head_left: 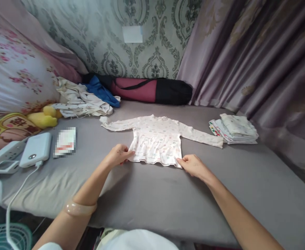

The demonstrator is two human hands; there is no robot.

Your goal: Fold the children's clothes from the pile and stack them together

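A small white long-sleeved shirt [156, 139] with a faint print lies spread out on the grey sheet, sleeves stretched to both sides and its collar pointing away from me. My left hand [118, 155] pinches the left corner of the hem between thumb and fingers. At the opposite hem corner, my right hand [193, 165] has the same kind of pinch grip. Between the two hands the hem looks slightly wavy. The left sleeve's cuff is bunched up at its end.
Folded clothes [235, 129] are stacked at the right. A loose clothes pile [81, 99] lies at the back left, near a long maroon and black bag [136, 91]. A white power bank [35, 150], power strip [3, 154] and cable occupy the left side.
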